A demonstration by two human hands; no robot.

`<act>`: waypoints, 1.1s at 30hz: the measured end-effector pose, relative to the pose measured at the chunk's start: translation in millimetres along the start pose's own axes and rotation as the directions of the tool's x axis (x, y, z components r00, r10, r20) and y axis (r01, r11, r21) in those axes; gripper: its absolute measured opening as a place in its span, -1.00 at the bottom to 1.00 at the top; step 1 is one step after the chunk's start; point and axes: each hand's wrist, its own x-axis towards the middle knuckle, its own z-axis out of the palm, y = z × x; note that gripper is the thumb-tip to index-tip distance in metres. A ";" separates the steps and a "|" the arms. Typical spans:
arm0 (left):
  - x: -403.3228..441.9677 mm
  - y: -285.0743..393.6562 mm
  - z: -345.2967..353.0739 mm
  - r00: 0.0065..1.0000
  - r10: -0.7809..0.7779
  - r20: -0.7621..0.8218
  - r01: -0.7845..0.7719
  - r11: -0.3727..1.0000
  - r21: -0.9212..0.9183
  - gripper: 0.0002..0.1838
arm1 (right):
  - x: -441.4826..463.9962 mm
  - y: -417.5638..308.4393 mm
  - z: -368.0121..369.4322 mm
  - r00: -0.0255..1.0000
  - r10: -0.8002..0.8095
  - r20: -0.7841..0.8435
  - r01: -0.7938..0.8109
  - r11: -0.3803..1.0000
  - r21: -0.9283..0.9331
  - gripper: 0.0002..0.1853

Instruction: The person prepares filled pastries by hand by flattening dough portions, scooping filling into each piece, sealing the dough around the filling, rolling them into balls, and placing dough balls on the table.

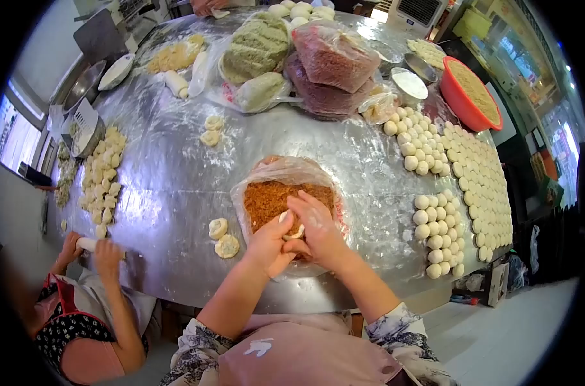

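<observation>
Both of my hands meet over an opened plastic bag (237, 199) of crumbly orange-brown filling (265, 197). Between them is a pale dough wrapper (297, 233), mostly covered by my fingers. My left hand (271, 246) cups it from the left, thumb pointing up. From the right, my right hand (320, 230) closes around it with bent fingers. Whether filling is inside the dough is hidden. Just left of the bag lie two flattened dough rounds (227, 246), their edges touching or nearly so.
Rows of dough balls (437, 231) and flattened discs (475, 174) cover the table's right side. Bags of green filling (257, 48) and dark red filling (334, 58) stand at the back, near a red basin (459, 96). At left, a co-worker's hands (106, 257) grip a rolling pin near dough pieces (102, 174).
</observation>
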 end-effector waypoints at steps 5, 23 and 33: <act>9.5 -17.6 -16.5 0.995 0.100 -0.019 -0.097 0.989 0.110 -0.64 | -0.3 -12.6 16.2 0.984 -0.034 -0.177 0.023 0.998 -0.061 -0.60; -7.1 -8.0 22.4 0.969 0.237 0.069 -0.233 0.970 -0.067 -0.62 | 8.7 -28.8 5.7 0.919 0.267 -0.291 -0.163 0.928 0.336 -0.67; -3.6 -19.0 23.5 0.960 0.280 0.006 -0.279 0.952 0.125 -0.59 | 5.7 -28.9 24.4 0.887 0.294 -0.356 -0.236 0.951 0.198 -0.75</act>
